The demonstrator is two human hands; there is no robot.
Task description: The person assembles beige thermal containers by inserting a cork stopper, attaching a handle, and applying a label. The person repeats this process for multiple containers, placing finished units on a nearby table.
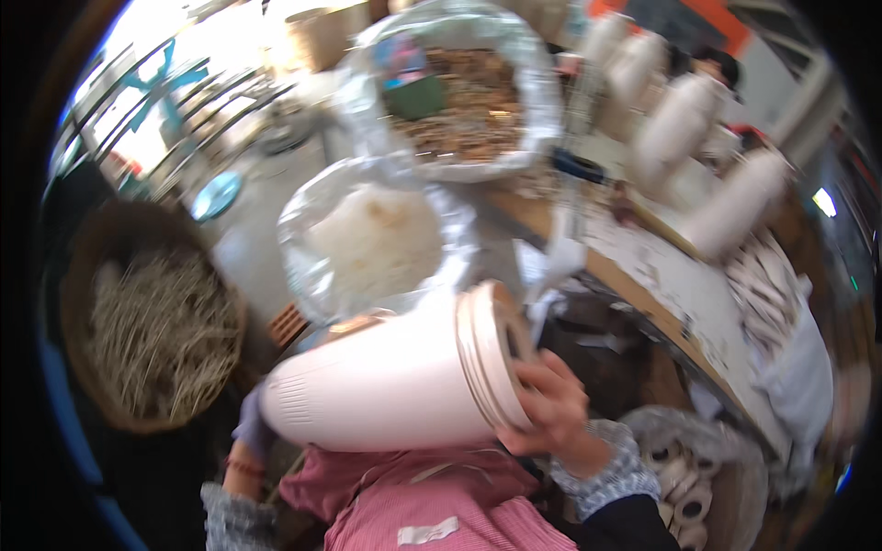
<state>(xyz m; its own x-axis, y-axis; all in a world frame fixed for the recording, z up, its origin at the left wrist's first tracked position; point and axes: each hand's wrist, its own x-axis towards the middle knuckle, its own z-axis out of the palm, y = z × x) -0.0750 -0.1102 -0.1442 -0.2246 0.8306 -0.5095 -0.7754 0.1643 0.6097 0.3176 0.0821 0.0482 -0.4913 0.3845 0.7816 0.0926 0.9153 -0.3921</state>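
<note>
Across the lap, both hands' fingers grip a pale cone [386, 386] (lying sideways, narrow end left).

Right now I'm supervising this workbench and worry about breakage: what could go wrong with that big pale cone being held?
The large pale cone lies sideways over the lap, gripped only at its ends by the right hand and left hand; it could slip. Swinging it might knock the open bag of white material just beyond. The picture is blurred, so the grip is hard to judge.
</note>
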